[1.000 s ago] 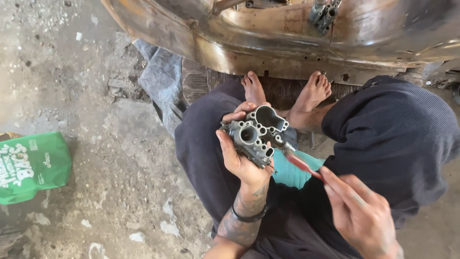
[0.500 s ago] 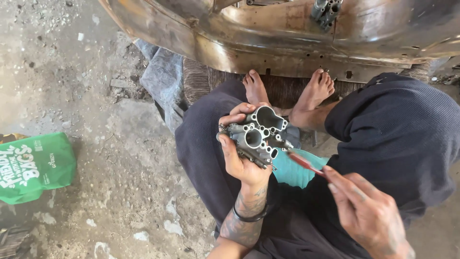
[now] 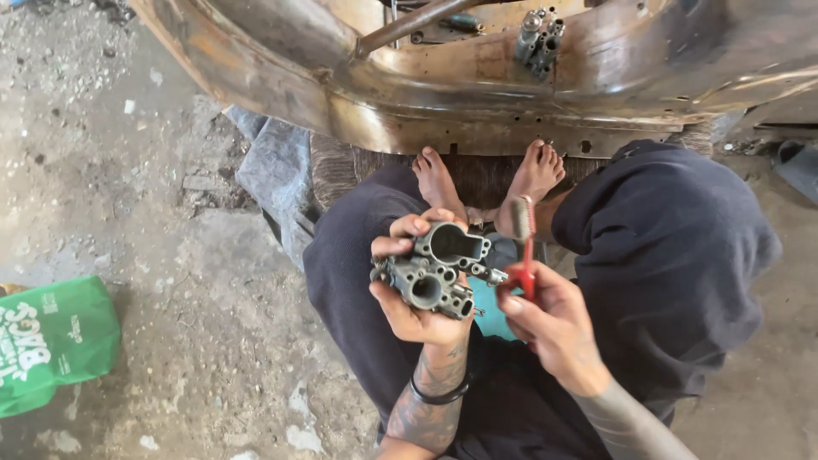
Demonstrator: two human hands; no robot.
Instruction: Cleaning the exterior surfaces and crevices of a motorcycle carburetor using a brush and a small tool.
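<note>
- A black band (image 3: 439, 396) is worn on the tattooed wrist nearest the camera.
- A grey metal carburettor body (image 3: 436, 269) is cupped in the left hand (image 3: 415, 298), fingers wrapped round its left side and underside; it is held above the lap, between the knees.
- A red-handled brush (image 3: 525, 247) is pinched upright in the right hand (image 3: 552, 324), just right of the carburettor body, bristle end up.
- A teal cloth (image 3: 492, 302) is seen on the lap behind both hands.
- Two bare feet (image 3: 486, 183) are rested on a dark mat farther off.
- A rusty curved metal shell (image 3: 477, 94) is spread across the far side.
- A green bag (image 3: 51, 341) is lying on the dusty ground (image 3: 170, 255) at the left.
</note>
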